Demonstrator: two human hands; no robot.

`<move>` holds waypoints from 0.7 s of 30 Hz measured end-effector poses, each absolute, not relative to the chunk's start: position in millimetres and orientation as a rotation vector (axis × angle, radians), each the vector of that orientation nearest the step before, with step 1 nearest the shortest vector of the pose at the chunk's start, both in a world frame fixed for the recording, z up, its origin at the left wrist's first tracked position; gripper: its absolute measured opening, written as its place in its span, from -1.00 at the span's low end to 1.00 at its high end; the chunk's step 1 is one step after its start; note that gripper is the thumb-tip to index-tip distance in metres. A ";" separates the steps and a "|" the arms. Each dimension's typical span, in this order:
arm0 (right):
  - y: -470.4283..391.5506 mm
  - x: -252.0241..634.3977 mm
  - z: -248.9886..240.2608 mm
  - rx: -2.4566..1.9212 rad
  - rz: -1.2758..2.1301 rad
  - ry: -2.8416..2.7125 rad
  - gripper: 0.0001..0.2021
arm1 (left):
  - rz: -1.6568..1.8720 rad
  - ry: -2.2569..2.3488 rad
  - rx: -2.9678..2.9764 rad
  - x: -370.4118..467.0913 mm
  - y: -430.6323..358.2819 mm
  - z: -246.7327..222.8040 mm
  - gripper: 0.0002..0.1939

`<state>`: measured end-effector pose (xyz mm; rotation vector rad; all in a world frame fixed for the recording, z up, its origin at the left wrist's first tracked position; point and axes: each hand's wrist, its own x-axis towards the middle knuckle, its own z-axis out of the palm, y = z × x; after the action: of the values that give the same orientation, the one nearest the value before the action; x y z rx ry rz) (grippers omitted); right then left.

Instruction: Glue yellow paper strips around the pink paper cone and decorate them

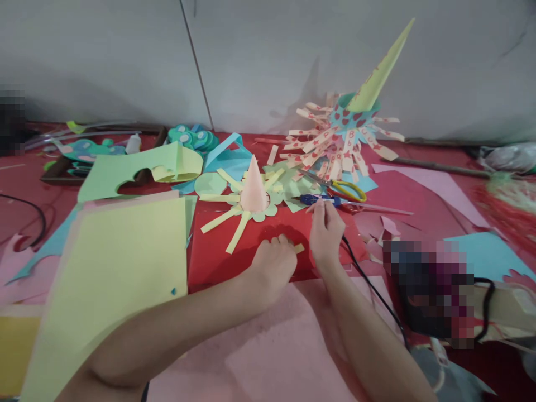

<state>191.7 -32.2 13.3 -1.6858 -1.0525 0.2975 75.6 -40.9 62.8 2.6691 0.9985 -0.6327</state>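
My left hand (274,262) is closed on a short yellow paper strip (300,248), whose end sticks out to the right over a red sheet (218,265). My right hand (326,229) is raised beside it, thumb and fingers pinched; what lies between them, if anything, is too small to tell. Just behind those fingertips lies a blue glue gun (309,199) with a clear stick out of its back. Beyond my left hand stands a pale pink paper cone (254,187) on a scalloped green base, with yellow strips (238,231) spreading from it.
Yellow-handled scissors (349,190) lie behind the glue gun. A decorated paper piece with a tall yellow cone (383,70) stands near the wall. Yellow sheets (134,245) are stacked left. A black cord (368,290) runs right, past a blurred dark object (431,296).
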 end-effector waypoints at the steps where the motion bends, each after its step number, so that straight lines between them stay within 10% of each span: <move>1: -32.3 191.1 12.8 -1.686 0.279 -1.080 -0.66 | -0.650 0.991 2.659 75.4 -40.7 65.0 -0.66; 21: -27.8 186.8 -1.0 -1.534 0.598 -1.018 -0.62 | 0.527 1.038 1.369 16.3 8.2 22.5 -0.90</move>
<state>186.8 -27.8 -1.0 -1.5344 -1.0182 0.5982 16.3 8.2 22.5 1.3691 1.0383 0.5269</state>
